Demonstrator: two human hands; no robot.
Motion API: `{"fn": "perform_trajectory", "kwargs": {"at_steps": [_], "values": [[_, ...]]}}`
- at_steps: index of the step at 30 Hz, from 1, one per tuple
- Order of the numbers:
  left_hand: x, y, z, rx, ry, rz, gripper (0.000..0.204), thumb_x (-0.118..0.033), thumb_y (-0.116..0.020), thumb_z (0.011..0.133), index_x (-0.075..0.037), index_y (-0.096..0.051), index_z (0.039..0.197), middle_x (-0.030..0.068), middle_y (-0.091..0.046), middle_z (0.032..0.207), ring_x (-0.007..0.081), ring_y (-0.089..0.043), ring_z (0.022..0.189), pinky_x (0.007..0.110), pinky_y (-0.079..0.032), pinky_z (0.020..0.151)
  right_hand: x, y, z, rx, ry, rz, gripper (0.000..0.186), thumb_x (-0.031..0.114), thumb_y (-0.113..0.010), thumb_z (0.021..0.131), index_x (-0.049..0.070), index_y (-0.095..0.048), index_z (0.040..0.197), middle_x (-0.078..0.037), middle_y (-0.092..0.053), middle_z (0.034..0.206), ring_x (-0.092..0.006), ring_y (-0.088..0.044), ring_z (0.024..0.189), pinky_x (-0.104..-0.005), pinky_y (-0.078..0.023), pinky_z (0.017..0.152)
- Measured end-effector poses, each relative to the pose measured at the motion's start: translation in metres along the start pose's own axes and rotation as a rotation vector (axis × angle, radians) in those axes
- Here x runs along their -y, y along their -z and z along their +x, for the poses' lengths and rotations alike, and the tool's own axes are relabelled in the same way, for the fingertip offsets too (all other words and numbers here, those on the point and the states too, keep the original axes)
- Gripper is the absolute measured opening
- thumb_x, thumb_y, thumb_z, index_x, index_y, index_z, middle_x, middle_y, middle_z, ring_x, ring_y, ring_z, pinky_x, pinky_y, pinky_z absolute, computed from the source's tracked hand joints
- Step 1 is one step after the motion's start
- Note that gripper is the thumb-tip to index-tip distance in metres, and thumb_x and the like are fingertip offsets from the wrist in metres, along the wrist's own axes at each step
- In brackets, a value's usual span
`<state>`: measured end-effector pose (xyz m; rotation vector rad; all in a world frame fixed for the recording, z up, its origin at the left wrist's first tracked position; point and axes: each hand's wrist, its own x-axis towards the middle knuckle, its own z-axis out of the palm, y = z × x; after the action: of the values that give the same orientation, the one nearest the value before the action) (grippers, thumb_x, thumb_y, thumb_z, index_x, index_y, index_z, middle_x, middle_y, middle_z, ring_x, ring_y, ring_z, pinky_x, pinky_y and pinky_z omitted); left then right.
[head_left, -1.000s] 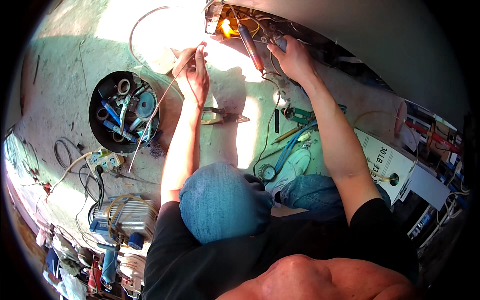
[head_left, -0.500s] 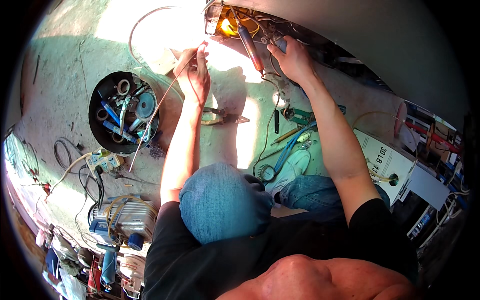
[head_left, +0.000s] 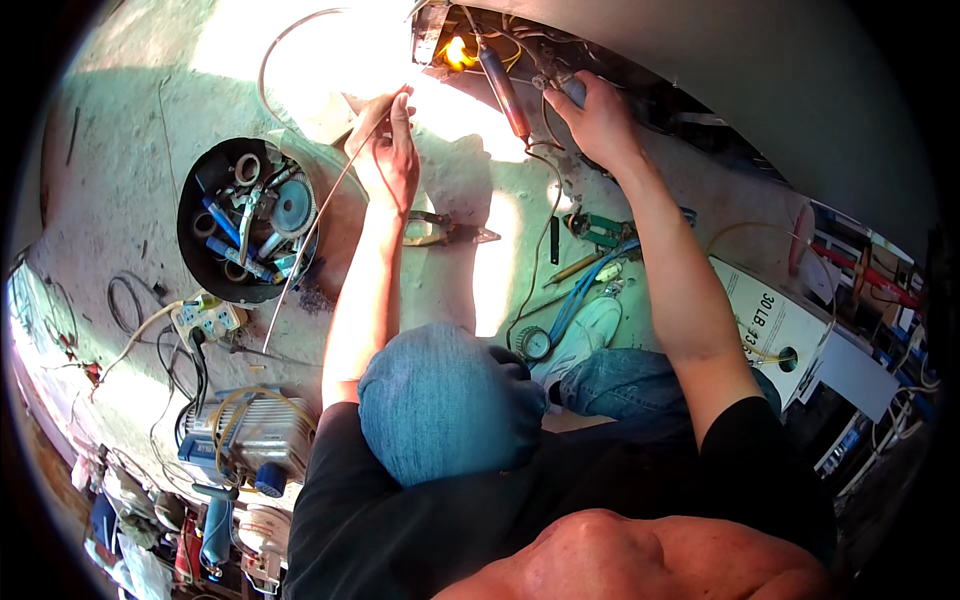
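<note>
Through the head view I see the left hand (head_left: 385,150) pinching a thin rod (head_left: 322,218) near the flame (head_left: 459,54), the right hand (head_left: 601,125) wrapped around a torch (head_left: 573,90). A tilting torch could, I judge, overheat the copper cylinder (head_left: 504,94)

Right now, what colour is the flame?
The flame is yellow-orange, best seen in the head view.

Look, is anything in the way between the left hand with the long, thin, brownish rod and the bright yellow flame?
Nothing visible stands between the bare left hand, pinching the long, thin, brownish rod, and the bright yellow flame; glare could hide something small. The shiny copper-coloured cylinder sits to the flame's right.
</note>
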<state>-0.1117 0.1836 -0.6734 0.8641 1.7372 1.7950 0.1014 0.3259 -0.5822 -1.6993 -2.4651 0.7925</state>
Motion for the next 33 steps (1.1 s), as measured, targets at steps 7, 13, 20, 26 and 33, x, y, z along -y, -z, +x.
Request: {"fn": "perform_trajectory", "kwargs": {"at_steps": [7, 13, 20, 26, 33], "values": [[0.000, -0.001, 0.002, 0.000, -0.002, 0.001, 0.022, -0.013, -0.060, 0.106, 0.004, -0.071, 0.116, 0.0125, -0.075, 0.105, 0.0154, -0.073, 0.086, 0.027, -0.056, 0.076, -0.008, 0.001, -0.004, -0.026, 0.041, -0.079, 0.054, 0.045, -0.068, 0.096, -0.001, -0.065, 0.124, -0.026, -0.069, 0.119, -0.0428, -0.065, 0.115, -0.0462, -0.052, 0.096], [0.008, -0.001, 0.002, 0.004, -0.003, -0.021, 0.028, -0.020, -0.060, 0.107, 0.001, -0.071, 0.124, 0.0120, -0.076, 0.109, 0.0170, -0.073, 0.088, 0.027, -0.056, 0.074, -0.012, -0.006, 0.008, -0.045, 0.061, -0.007, 0.050, 0.043, -0.069, 0.096, -0.001, -0.067, 0.118, -0.026, -0.072, 0.108, -0.0452, -0.067, 0.106, -0.0481, -0.053, 0.090], [0.005, -0.003, 0.004, -0.015, -0.030, -0.012, 0.022, -0.014, -0.062, 0.106, 0.004, -0.072, 0.113, 0.0110, -0.074, 0.099, 0.0160, -0.072, 0.083, 0.027, -0.057, 0.074, -0.014, -0.015, 0.016, -0.027, 0.054, -0.051, 0.047, 0.041, -0.065, 0.097, 0.000, -0.065, 0.117, -0.025, -0.072, 0.107, -0.0444, -0.068, 0.105, -0.0500, -0.054, 0.089], [0.012, -0.002, 0.005, 0.006, -0.031, 0.006, 0.026, -0.018, -0.060, 0.107, 0.000, -0.073, 0.120, 0.0101, -0.076, 0.106, 0.0144, -0.071, 0.086, 0.026, -0.056, 0.074, -0.018, -0.017, 0.017, -0.040, 0.102, -0.082, 0.050, 0.042, -0.065, 0.097, -0.003, -0.064, 0.120, -0.028, -0.071, 0.111, -0.0459, -0.067, 0.106, -0.0509, -0.054, 0.090], [0.009, -0.004, 0.005, 0.012, -0.031, 0.020, 0.026, -0.018, -0.060, 0.107, -0.001, -0.073, 0.121, 0.0101, -0.076, 0.106, 0.0149, -0.072, 0.087, 0.027, -0.056, 0.075, -0.019, -0.018, 0.017, -0.029, 0.105, -0.072, 0.048, 0.041, -0.066, 0.097, -0.003, -0.065, 0.118, -0.028, -0.071, 0.111, -0.0461, -0.066, 0.108, -0.0510, -0.053, 0.091]]}}
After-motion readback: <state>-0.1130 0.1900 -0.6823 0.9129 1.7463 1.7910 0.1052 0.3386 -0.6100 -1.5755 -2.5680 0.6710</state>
